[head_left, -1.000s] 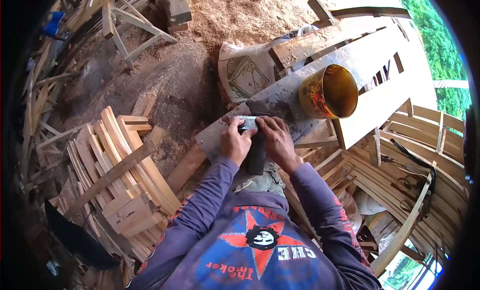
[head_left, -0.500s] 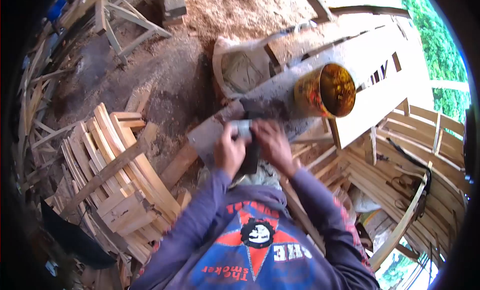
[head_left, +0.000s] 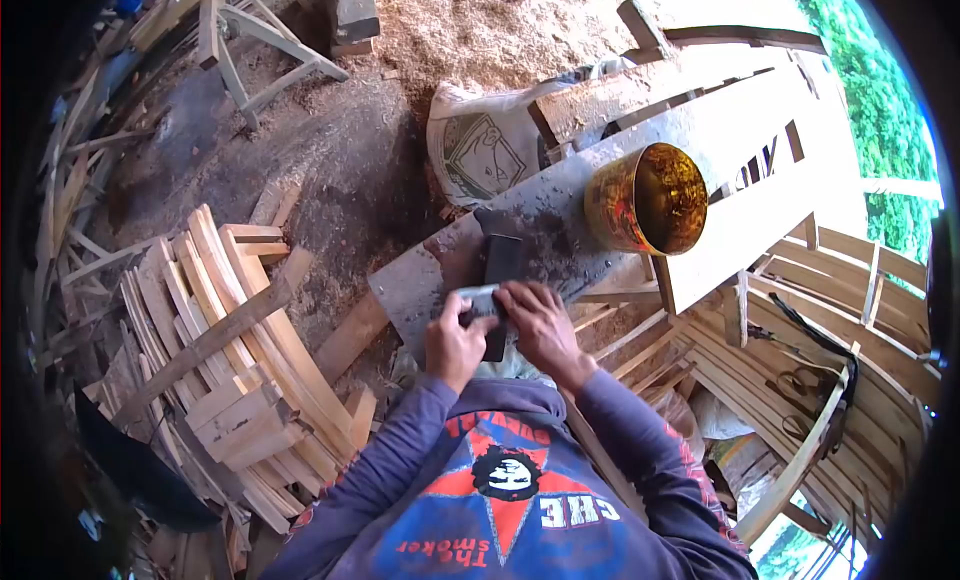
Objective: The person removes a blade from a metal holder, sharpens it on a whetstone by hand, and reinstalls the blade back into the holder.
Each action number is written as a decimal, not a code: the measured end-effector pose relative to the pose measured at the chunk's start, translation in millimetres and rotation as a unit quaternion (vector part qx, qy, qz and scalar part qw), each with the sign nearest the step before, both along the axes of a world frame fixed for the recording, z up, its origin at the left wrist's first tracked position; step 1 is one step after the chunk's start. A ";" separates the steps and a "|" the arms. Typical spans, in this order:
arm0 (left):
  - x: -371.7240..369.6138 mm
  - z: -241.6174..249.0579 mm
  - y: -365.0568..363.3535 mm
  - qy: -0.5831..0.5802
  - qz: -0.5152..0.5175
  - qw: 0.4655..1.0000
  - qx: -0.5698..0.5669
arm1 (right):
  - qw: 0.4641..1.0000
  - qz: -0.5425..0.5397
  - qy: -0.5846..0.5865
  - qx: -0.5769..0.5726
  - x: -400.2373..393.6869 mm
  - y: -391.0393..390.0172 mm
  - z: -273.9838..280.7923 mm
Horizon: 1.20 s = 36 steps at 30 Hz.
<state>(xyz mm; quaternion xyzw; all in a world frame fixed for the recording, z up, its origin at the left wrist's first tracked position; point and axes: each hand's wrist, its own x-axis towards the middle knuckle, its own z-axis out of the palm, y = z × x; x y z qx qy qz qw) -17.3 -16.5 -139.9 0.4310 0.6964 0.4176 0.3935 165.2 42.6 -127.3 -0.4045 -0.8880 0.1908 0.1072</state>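
Observation:
A dark rectangular block (head_left: 502,255) lies lengthwise on the wet grey board (head_left: 410,280). Across it is a small greyish metal piece (head_left: 480,300), pinched at its left end by my left hand (head_left: 458,342) and at its right end by my right hand (head_left: 540,330). Fingers of both hands are closed round the piece and partly cover it and the block. Beyond my right hand, a yellow-brown cylindrical tin (head_left: 612,202) stands on the same board, its mouth open to view.
Stacked curved timber (head_left: 270,350) lies at the left. A white printed sack (head_left: 485,150) sits behind the board. Wooden planks and ribs (head_left: 800,320) fill the right side; a wooden trestle (head_left: 235,65) stands at the upper left, by sawdust-covered ground.
Both hands, holding the metal piece, have moved down along the dark block toward my body. More of the block's far end now shows.

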 end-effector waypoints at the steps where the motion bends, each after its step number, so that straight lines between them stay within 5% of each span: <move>1: -3.1 4.5 16.4 -0.027 0.000 0.999 0.024 | 1.000 0.008 -0.008 0.027 -3.8 12.3 3.4; 3: -15.5 4.1 61.1 0.011 -0.020 1.000 -0.013 | 1.000 -0.028 0.004 0.002 -24.6 46.4 21.0; 6: -2.8 3.3 8.9 -0.054 -0.013 0.998 -0.014 | 0.999 -0.028 0.034 0.004 -6.2 -2.1 10.7; 7: 2.4 -3.0 -16.9 0.038 -0.016 0.999 0.009 | 0.999 -0.025 0.028 -0.008 1.5 -19.6 4.4; 9: 0.0 -6.3 8.3 -0.060 -0.002 0.998 -0.015 | 0.999 -0.027 0.000 -0.043 -5.4 -0.4 8.2; 11: -14.9 14.9 66.6 -0.005 -0.023 1.000 -0.002 | 0.998 -0.055 0.036 0.012 -21.0 43.6 8.1; 16: 4.8 -4.9 -20.4 0.039 -0.022 0.999 -0.007 | 0.996 -0.045 -0.001 -0.080 3.1 -29.2 5.1; 19: -8.2 3.7 42.4 0.017 -0.025 1.000 -0.003 | 0.996 -0.072 0.044 0.013 -17.2 19.8 8.5; 21: -17.8 4.4 65.6 0.022 -0.039 0.999 0.004 | 0.996 -0.079 0.030 -0.021 -20.1 24.7 13.2; 25: 0.9 18.9 -16.7 0.020 -0.018 0.998 -0.053 | 0.998 -0.063 0.005 -0.027 -3.7 -38.1 4.2; 29: -5.5 -9.5 61.1 0.036 -0.012 0.999 -0.009 | 0.995 -0.078 0.057 0.027 -21.9 29.9 16.2; 31: 4.9 -66.7 31.3 -0.003 -0.007 1.000 -0.017 | 0.996 -0.075 0.042 -0.001 -19.6 18.0 12.6; 36: 5.8 -13.1 -3.1 0.030 -0.041 0.998 -0.038 | 0.999 -0.047 0.026 0.005 -3.9 -13.7 7.2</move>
